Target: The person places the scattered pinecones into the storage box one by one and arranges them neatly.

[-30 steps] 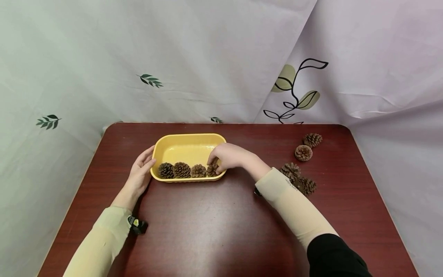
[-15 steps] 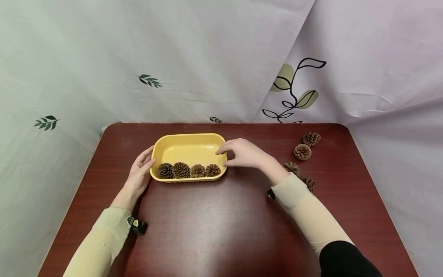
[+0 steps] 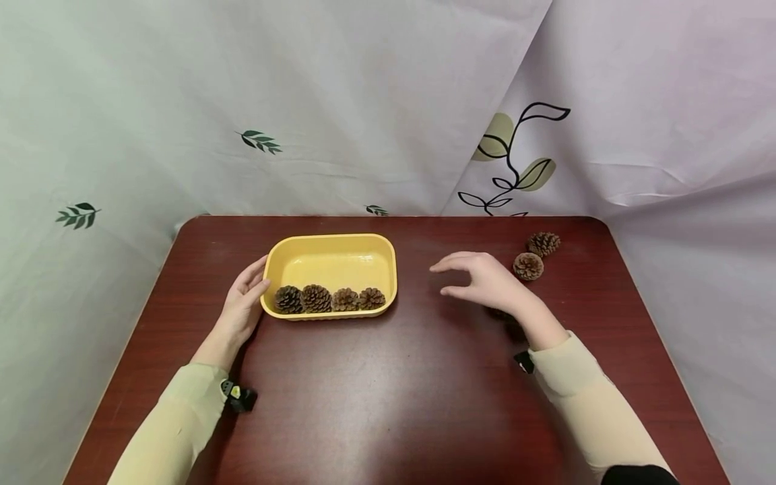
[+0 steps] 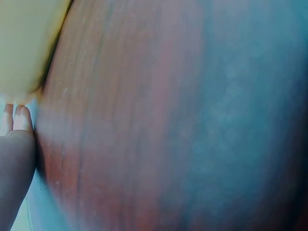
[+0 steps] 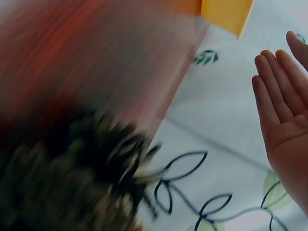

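A dark red table (image 3: 376, 397) is standing before leaf-printed curtains. The right hand (image 3: 485, 283) is hovering with fingers spread, holding nothing, over two partly hidden pinecones (image 3: 506, 316). The left hand (image 3: 242, 306) is resting flat-fingered against the yellow tray (image 3: 330, 252), lying long-side across, four cones lining its near wall.
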A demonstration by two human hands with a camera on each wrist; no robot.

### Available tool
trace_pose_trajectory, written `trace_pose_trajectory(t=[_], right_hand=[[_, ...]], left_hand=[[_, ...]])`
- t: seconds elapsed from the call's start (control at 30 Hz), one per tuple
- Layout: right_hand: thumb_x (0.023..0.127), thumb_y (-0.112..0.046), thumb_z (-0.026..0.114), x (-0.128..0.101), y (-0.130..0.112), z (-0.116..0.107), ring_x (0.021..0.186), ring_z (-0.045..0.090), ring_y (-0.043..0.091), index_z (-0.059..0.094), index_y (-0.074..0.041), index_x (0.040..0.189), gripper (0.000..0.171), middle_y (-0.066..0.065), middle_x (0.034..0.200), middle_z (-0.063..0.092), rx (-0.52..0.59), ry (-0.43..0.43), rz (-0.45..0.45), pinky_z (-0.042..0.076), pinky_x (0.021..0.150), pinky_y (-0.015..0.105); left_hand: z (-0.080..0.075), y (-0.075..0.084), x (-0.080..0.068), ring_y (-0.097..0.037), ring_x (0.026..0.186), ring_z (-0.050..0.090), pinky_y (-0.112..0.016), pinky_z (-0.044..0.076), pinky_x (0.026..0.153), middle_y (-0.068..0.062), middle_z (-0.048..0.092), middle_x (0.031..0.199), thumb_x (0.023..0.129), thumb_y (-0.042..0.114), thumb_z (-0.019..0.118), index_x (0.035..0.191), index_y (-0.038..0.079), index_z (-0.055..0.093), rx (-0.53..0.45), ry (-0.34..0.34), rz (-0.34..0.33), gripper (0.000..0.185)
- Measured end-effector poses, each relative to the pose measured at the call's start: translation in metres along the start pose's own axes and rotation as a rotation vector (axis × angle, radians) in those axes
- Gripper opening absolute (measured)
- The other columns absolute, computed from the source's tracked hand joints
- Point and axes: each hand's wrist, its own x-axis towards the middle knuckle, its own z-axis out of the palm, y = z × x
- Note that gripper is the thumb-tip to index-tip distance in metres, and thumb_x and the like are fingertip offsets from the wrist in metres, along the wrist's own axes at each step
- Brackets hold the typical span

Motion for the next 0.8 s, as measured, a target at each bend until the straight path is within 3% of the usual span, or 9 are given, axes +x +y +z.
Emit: trace_pose_trajectory(t=[0.17, 0.4, 0.63, 0.8], right_hand=[[0.088, -0.011, 0.087, -0.025, 0.01, -0.011, 0.121, 0.071, 0.03, 0.079, -0.013, 0.124, 0.036, 0.009, 0.125, 0.077, -0.013, 0.046, 0.064, 0.057, 0.101, 0.05], [0.089, -0.009, 0.086, -0.054, 0.022, -0.023, 0.122, 0.071, 0.028, 0.078, -0.01, 0.126, 0.038, 0.008, 0.127, 0.077, -0.026, 0.07, 0.146, 0.056, 0.1, 0.048], [0.086, -0.008, 0.089, -0.084, 0.031, -0.029, 0.114, 0.072, 0.026, 0.08, -0.012, 0.123, 0.038, 0.003, 0.121, 0.08, -0.077, 0.137, 0.157, 0.048, 0.096, 0.015], [0.082, -0.005, 0.09, -0.104, 0.036, -0.032, 0.114, 0.07, 0.023, 0.08, -0.011, 0.12, 0.04, 0.003, 0.117, 0.081, -0.093, 0.184, 0.167, 0.037, 0.1, 0.001]], left_hand=[[0.0, 0.0, 0.0, 0.0, 0.12, 0.067, -0.017, 0.056, 0.096, 0.014, 0.071, 0.132, 0.11, -0.002, 0.048, 0.143, 0.024, 0.06, -0.001, -0.008, 0.003, 0.044], [-0.001, -0.001, -0.002, 0.0, 0.12, 0.067, -0.017, 0.056, 0.095, 0.014, 0.07, 0.133, 0.11, -0.001, 0.048, 0.145, 0.022, 0.058, -0.004, -0.007, 0.004, 0.043], [-0.001, 0.0, -0.002, 0.0, 0.122, 0.065, -0.016, 0.055, 0.096, 0.014, 0.069, 0.134, 0.11, 0.0, 0.049, 0.149, 0.019, 0.055, 0.012, -0.001, -0.002, 0.044], [0.001, 0.001, -0.002, 0.0, 0.122, 0.065, -0.016, 0.055, 0.096, 0.014, 0.069, 0.134, 0.11, -0.001, 0.049, 0.148, 0.02, 0.055, 0.011, -0.004, -0.001, 0.044]])
